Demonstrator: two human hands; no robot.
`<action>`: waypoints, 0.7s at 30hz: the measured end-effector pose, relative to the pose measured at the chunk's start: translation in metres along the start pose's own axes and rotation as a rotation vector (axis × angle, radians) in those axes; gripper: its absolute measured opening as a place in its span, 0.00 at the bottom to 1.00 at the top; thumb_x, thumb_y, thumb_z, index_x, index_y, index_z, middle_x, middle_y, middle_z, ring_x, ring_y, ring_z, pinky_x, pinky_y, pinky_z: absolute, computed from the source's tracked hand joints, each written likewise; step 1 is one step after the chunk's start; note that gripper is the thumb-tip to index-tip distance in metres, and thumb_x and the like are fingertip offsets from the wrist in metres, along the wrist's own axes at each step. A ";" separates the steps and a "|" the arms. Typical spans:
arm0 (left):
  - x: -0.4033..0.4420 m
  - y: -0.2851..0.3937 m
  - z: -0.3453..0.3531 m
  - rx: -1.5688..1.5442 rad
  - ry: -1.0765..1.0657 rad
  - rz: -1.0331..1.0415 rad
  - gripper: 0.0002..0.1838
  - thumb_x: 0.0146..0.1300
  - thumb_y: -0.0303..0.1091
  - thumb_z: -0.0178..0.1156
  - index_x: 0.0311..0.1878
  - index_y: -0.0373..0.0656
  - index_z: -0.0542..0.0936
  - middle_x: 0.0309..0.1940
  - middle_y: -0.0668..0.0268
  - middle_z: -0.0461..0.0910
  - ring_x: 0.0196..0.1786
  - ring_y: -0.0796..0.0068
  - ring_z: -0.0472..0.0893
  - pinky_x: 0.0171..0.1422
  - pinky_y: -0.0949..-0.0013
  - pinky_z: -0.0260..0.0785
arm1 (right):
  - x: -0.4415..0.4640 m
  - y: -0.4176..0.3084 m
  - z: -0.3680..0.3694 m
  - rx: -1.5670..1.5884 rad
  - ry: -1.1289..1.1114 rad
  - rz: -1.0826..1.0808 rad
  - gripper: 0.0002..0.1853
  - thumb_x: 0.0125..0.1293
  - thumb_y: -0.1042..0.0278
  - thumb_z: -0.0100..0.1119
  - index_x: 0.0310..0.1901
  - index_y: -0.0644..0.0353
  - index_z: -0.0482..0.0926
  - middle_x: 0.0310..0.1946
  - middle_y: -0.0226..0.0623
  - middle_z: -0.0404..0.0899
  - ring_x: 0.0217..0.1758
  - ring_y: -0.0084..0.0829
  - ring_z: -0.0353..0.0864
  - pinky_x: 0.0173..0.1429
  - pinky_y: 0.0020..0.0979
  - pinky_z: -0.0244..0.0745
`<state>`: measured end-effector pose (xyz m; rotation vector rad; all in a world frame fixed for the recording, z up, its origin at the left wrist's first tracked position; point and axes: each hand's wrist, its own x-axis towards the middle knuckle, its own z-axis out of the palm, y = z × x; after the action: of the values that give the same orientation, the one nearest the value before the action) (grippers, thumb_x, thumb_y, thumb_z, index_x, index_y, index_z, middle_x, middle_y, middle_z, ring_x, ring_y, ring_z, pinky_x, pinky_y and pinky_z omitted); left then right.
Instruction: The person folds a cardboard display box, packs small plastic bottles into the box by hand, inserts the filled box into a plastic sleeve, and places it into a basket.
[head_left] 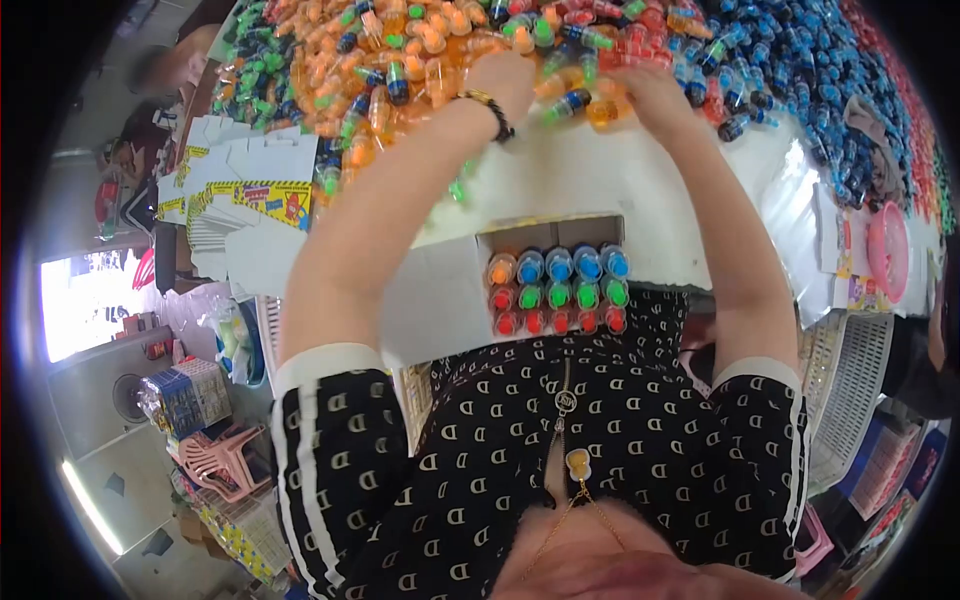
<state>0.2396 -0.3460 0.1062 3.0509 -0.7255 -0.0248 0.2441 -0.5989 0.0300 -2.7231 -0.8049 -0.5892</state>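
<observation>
My left hand point(503, 85), a dark and gold bracelet at its wrist, reaches into a heap of orange bottles point(440, 80). Its fingers are blurred and partly hidden. My right hand point(655, 98) is at the heap's near edge, beside red bottles point(640, 48) and an orange bottle point(603, 112); what its fingers hold, if anything, is unclear. Close to my body, an open white box point(430, 300) contains small bottles in rows: blue bottles point(560, 265) with one orange at the back, mostly green caps point(558, 296) in the middle, red caps point(533, 322) in front.
Blue bottles point(790, 65) are heaped at the right, near a pink basin point(888, 250). Flat printed cartons point(250, 190) are stacked on the left of the white table point(560, 185). A white plastic basket point(850, 370) stands below at right. Another person's arm point(190, 62) shows far left.
</observation>
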 end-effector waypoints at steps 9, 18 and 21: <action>0.021 0.008 0.023 0.032 -0.008 0.013 0.13 0.58 0.34 0.60 0.43 0.36 0.82 0.50 0.54 0.80 0.47 0.54 0.82 0.51 0.58 0.76 | -0.017 -0.003 -0.020 0.241 0.144 0.364 0.26 0.55 0.69 0.64 0.58 0.56 0.73 0.49 0.45 0.78 0.52 0.42 0.76 0.55 0.36 0.72; 0.013 -0.044 -0.007 -0.884 0.196 -0.307 0.19 0.62 0.43 0.58 0.48 0.37 0.81 0.43 0.56 0.82 0.43 0.63 0.82 0.46 0.64 0.75 | -0.023 -0.042 -0.013 0.447 -0.096 0.812 0.19 0.61 0.56 0.66 0.44 0.64 0.75 0.37 0.45 0.80 0.36 0.36 0.81 0.42 0.34 0.75; 0.017 -0.064 0.003 -1.419 0.384 -0.591 0.25 0.62 0.50 0.60 0.51 0.36 0.79 0.47 0.60 0.79 0.46 0.69 0.79 0.51 0.63 0.73 | -0.010 -0.043 -0.005 0.460 -0.105 0.702 0.20 0.61 0.54 0.65 0.44 0.63 0.75 0.35 0.44 0.80 0.35 0.36 0.81 0.42 0.34 0.75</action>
<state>0.2835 -0.2969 0.1020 1.6839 0.2292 0.0313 0.2106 -0.5699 0.0352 -2.3761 0.0386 -0.0866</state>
